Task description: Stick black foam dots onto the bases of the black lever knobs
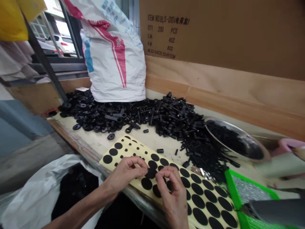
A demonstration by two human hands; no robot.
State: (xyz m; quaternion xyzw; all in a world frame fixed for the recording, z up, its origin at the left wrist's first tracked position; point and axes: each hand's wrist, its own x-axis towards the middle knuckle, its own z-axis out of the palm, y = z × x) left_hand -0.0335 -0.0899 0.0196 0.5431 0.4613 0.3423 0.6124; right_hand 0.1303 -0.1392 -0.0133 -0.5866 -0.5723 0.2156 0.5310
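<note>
Over a yellowish sheet of black round stickers (196,186), my two hands face each other with bent fingers. My left hand (127,173) pinches the left edge of one black round sticker (151,173) between thumb and forefinger. At the right side of that sticker, my right hand (173,190) is closed, its thumb and forefinger tips at the edge; the exact contact there is partly hidden. A second sheet with small black dots and larger discs (107,159) lies at the left, partly behind my left hand.
Heaped black plastic parts (171,117) cover the back of the table. A white woven sack (116,70) stands behind them. To the right are a metal bowl (265,155) of black pieces and a green tray (230,181) of small silvery parts. A white bag (30,197) hangs lower left.
</note>
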